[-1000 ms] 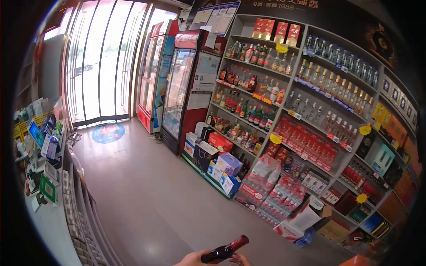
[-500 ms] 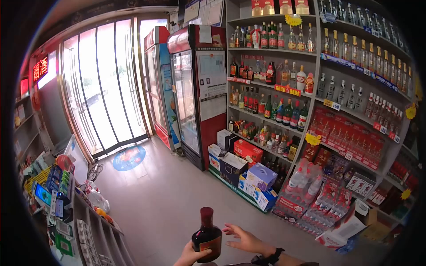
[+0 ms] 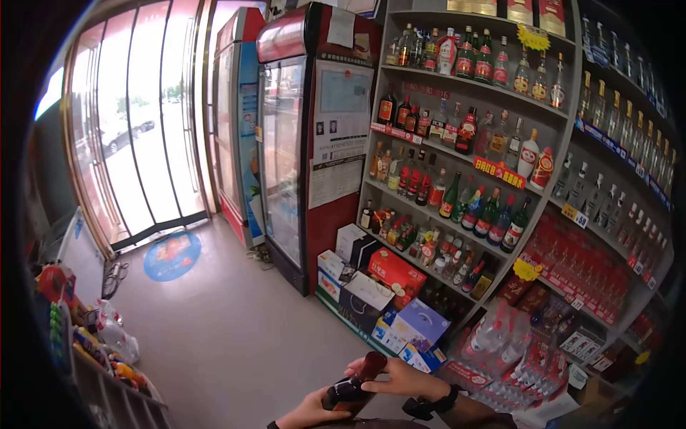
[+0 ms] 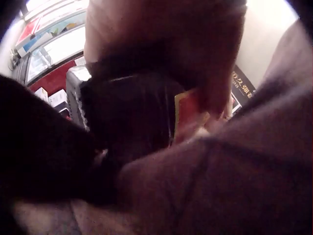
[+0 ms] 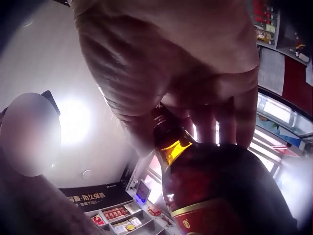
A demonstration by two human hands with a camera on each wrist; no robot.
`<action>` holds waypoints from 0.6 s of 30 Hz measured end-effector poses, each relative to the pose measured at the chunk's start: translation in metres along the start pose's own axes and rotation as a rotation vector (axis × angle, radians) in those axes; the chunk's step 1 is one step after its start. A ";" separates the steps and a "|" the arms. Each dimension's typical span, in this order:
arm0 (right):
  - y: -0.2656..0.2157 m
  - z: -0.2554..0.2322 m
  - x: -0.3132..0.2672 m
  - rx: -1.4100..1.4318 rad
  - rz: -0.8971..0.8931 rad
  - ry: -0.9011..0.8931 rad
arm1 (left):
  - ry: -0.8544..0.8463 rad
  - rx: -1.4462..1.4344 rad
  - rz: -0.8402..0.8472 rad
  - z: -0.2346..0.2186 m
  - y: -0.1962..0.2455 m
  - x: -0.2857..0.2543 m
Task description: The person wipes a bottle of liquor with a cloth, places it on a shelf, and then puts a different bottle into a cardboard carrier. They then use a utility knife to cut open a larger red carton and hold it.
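A dark glass liquor bottle (image 3: 341, 395) with a dark red cap (image 3: 373, 363) leans in front of the body, low in the head view. My left hand (image 3: 307, 410) grips its lower body. Around the neck, just below the cap, curl the thumb and fingers of my right hand (image 3: 404, 378), which wears a black wristband. From the right wrist, the bottle (image 5: 215, 171) shows a red label with a gold edge, and amber liquid glows at its shoulder. In the left wrist view the bottle (image 4: 132, 107) is dark, close up and partly covered by the hand and dark cloth.
Shelves of bottles (image 3: 457, 136) line the right wall, with packs of plastic bottles (image 3: 500, 336) at their foot. Cartons (image 3: 418, 322) stand before a glass-door fridge (image 3: 282, 157). A counter (image 3: 132, 400) runs along the left. Beyond the floor (image 3: 236, 322) is a glass door (image 3: 150, 121).
The right hand has come from beside the bottle onto its neck. The bottle has gone from upright to tilted rightward. The head view has turned, and the shelves look closer.
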State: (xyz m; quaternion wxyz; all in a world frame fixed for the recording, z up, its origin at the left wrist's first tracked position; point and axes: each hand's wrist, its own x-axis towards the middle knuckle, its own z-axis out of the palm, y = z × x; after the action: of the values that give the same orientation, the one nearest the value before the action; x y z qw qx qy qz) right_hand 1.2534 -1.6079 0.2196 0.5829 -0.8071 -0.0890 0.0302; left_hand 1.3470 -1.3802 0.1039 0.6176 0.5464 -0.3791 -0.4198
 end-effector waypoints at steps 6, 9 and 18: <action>0.019 -0.070 0.098 -0.025 0.040 0.272 | -0.077 0.214 -0.044 -0.111 0.020 0.138; 0.035 -0.110 0.141 0.010 0.132 0.354 | -0.138 0.237 -0.095 -0.149 0.025 0.200; 0.099 -0.293 0.284 -0.089 -0.049 0.360 | -0.125 0.242 0.114 -0.244 0.054 0.409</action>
State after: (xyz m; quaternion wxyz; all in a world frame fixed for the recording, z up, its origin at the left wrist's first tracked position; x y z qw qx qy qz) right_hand 1.5882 -1.8616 0.2354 0.5535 -0.8222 -0.0042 -0.1330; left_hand 1.7262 -1.6722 0.1335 0.5453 0.5671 -0.4951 -0.3687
